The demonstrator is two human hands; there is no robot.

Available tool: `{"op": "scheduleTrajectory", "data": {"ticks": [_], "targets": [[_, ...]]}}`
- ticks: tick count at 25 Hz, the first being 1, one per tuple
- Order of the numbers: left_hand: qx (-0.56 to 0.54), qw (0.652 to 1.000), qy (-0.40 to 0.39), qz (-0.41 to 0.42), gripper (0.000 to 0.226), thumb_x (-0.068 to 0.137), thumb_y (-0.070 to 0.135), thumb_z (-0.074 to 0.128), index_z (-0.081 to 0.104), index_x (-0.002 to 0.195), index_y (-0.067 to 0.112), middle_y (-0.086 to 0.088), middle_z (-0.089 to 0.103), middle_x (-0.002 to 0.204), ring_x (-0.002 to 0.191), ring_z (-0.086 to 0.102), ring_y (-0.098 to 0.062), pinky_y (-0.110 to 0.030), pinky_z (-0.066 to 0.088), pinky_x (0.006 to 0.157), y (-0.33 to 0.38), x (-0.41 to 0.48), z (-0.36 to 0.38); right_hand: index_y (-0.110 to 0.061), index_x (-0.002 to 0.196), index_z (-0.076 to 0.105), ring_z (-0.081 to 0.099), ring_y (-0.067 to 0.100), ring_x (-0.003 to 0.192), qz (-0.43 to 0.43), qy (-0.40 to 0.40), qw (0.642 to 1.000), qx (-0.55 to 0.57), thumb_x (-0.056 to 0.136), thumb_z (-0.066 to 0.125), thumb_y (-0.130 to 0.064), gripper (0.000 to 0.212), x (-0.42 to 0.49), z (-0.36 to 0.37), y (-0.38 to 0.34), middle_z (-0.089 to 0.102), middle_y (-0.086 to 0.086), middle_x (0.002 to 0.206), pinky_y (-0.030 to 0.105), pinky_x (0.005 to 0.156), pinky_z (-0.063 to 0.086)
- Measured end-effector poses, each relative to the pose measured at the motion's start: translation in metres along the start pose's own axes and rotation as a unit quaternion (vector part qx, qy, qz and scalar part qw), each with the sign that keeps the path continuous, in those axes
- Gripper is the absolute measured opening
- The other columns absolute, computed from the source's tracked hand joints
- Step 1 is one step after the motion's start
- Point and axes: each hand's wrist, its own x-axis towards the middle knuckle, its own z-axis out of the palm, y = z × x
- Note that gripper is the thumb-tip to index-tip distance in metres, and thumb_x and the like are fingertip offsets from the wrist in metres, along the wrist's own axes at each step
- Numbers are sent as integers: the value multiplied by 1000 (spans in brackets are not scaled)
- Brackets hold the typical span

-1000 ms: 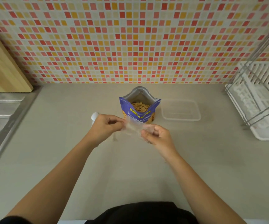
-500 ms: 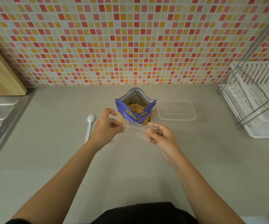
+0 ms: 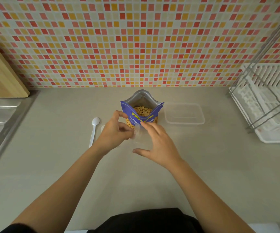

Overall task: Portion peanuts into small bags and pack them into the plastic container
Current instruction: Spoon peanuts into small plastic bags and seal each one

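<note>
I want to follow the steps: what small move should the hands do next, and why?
Probably the right hand should open the mouth of the small bag: the left hand pinches it, it looks empty, and the spoon lies untouched.

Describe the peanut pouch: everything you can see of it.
The peanut pouch is a blue stand-up bag with yellow and white lettering and a silvery lining. It stands upright on the beige counter near the tiled wall, its top spread open, with peanuts showing inside. The left hand, the right hand and the small clear bag between them cover its lower front; contact cannot be told.
</note>
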Motion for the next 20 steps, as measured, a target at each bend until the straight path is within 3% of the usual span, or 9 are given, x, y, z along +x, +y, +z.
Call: {"op": "scheduleTrajectory", "data": {"ticks": [3,8,11,13,15,18,20], "targets": [[5,1000,0,2,41,76,-5,63,40,103,15,-4,69,68,48,56,1,-6,40,46,1,-2,5,-18,133,45,44,16,122,3,19,1000,-1,62,77,-53,86,3,4,2,52,-2,130,24,99,36],[27,1000,1,9,40,75,-2,63,41,103,16,-5,71,69,50,58,1,-6,38,44,-4,0,8,-18,126,53,51,18,112,-6,45,999,-1,64,77,-49,74,3,5,4,57,-1,122,20,91,37],[11,1000,-15,9,38,77,6,66,46,105,21,-3,72,73,57,61,0,-10,43,52,-7,2,5,-20,117,58,54,14,105,-1,60,998,31,64,78,-43,61,6,3,4,60,-4,113,14,86,36],[-29,999,-17,6,26,81,17,68,54,102,24,-2,72,78,63,63,-4,-17,46,61,-15,6,-2,-21,113,61,57,10,102,3,75,994,81,66,78,-38,53,6,0,4,63,-7,108,17,87,41],[-46,997,67,-3,6,84,20,64,63,90,22,-2,69,78,58,62,-2,-23,46,65,-30,17,-19,-20,113,63,57,-2,100,12,93,986,139,68,79,-32,50,4,-3,4,62,-12,106,13,89,42],[114,966,222,-63,12,83,18,60,69,74,17,-5,66,70,62,62,-15,-29,44,68,-74,40,-63,-16,114,62,51,-17,99,26,110,977,183,67,81,-28,52,1,-4,5,60,-16,107,2,88,35],[235,939,213,-132,15,80,14,56,62,65,16,-9,56,64,63,50,-25,-30,38,64,-100,46,-85,-16,114,61,53,-16,100,33,120,973,196,66,82,-28,53,1,-4,5,60,-16,108,2,89,36]]}}
